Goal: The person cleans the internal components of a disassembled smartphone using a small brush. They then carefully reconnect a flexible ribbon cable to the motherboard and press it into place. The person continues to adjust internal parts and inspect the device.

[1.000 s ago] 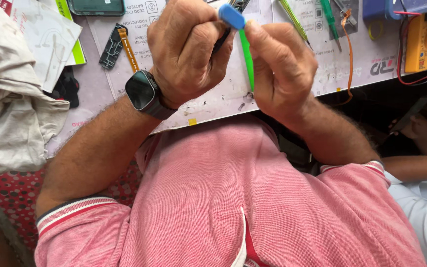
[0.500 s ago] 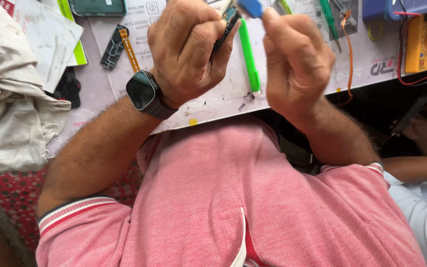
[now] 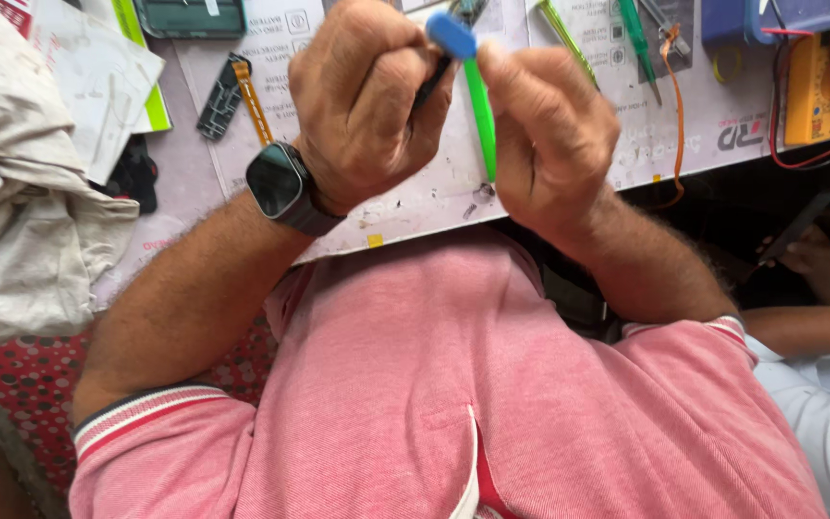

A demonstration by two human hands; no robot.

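Left hand [image 3: 367, 101], smartwatch [image 3: 276, 183] on its wrist, is curled into a fist, fingers pressed together around a thin dark tool [image 3: 434, 82]. Right hand [image 3: 549, 135] has fingers bent inward, thumb and forefinger pinching a smooth blue oval plastic piece [image 3: 451, 37] near its top; a slim green plastic stick [image 3: 480, 115] hangs between both hands, above the pale printed work mat [image 3: 415, 197]. Blue box [image 3: 780, 17] at the far right corner, contents not visible. Crumpled beige cloth [image 3: 21, 221] lies left.

Your workbench [image 3: 415, 207] carries a printed mat; a green-handled screwdriver [image 3: 638, 38] lies near its far edge, a yellow meter [image 3: 812, 91] at the far right corner.
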